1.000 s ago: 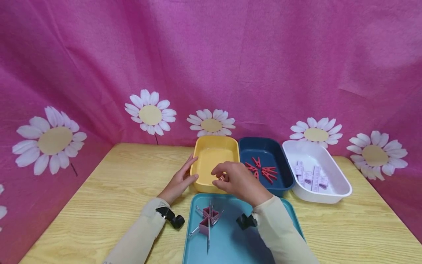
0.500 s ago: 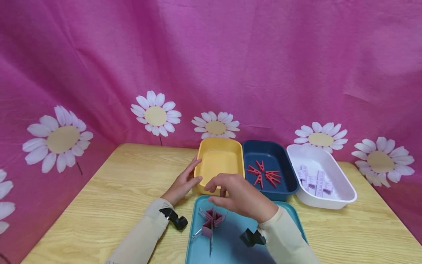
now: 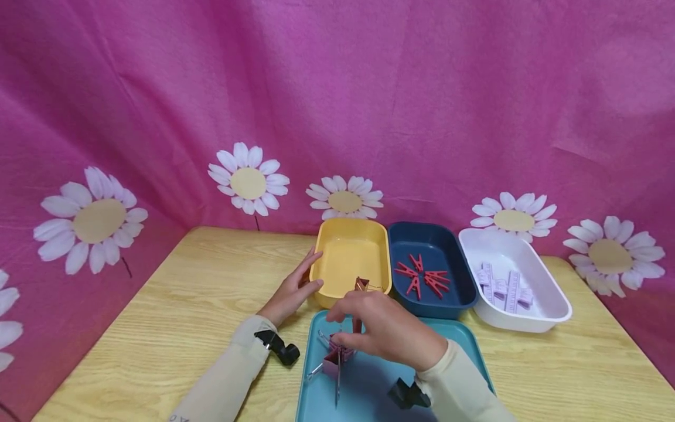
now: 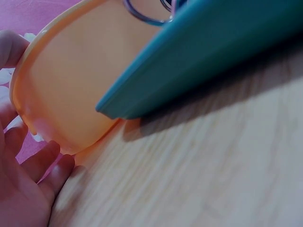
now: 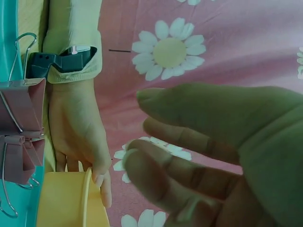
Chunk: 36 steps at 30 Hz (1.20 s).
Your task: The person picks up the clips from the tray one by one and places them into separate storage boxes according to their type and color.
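Observation:
My left hand (image 3: 292,293) rests at the left side of the yellow bin (image 3: 323,246), fingers straight along its wall and rim. A reddish, coppery binder clip (image 3: 361,283) lies at the near end inside that bin, partly hidden behind my right hand (image 3: 387,331). This right hand hovers above the teal tray (image 3: 379,387), thumb and fingers apart with nothing between them in the right wrist view. Below and left of it, several pink binder clips (image 3: 331,366) with silver wire handles lie bunched on the tray; the fingers cover part of them.
A navy bin (image 3: 448,246) with several red clothespins (image 3: 422,278) stands right of the yellow one. Beyond it, a white bin (image 3: 532,272) contains lilac ruler-patterned pieces (image 3: 511,292). A pink daisy cloth (image 3: 422,117) hangs behind the wooden table (image 3: 158,328).
My right hand has drawn back from over the yellow bin to above the tray. The binder clip in the bin now shows. My left hand stays at the bin.

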Available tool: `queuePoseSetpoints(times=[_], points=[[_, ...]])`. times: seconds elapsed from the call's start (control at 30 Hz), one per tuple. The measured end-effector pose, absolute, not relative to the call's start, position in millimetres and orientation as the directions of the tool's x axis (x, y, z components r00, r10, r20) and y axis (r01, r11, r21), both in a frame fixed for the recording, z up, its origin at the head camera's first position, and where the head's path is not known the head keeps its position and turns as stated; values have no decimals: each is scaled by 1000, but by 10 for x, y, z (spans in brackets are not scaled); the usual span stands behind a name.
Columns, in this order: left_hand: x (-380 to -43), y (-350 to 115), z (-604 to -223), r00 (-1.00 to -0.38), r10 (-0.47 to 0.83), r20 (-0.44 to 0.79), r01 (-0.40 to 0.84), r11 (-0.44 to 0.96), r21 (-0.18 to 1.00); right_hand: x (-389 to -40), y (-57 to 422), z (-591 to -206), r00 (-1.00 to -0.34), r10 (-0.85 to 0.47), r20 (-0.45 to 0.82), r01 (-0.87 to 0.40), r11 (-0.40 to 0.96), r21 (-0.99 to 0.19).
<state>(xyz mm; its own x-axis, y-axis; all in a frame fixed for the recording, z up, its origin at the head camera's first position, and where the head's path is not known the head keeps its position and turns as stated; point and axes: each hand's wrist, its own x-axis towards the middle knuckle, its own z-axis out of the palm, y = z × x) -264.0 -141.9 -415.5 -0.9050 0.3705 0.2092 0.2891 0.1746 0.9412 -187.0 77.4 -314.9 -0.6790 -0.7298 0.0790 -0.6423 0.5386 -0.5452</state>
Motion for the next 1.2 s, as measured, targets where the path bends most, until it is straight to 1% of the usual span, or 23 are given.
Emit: queuePoseSetpoints(times=[0.3, 0.47, 0.57, 0.67, 0.8, 1.0, 1.2], points=[[-2673, -1412, -4133, -902, 367, 228, 301, 154, 941, -1857, 727, -3180, -693, -721, -1, -636, 613, -468], [-2668, -1407, -4129, -902, 366, 229, 298, 143, 944, -1851, 708, -3230, -693, -721, -4, -658, 635, -405], [-2668, -1409, -4128, -901, 368, 229, 300, 149, 942, -1845, 688, -3262, -680, -733, 5, -683, 631, -367], [-2664, -1411, -4120, -900, 371, 227, 301, 155, 941, -1836, 665, -3291, -666, -746, 3, -696, 621, -360], [-2691, -1417, -4166, -900, 372, 227, 302, 158, 940, -1825, 631, -3333, -666, -746, -23, -690, 627, -360], [-2849, -1434, -4419, -909, 346, 233, 302, 160, 940, -1820, 583, -3390, -680, -729, -82, -669, 662, -339], [-2857, -1439, -4475, -915, 333, 229, 298, 173, 939, -1823, 548, -3437, -693, -708, -131, -641, 690, -337]])
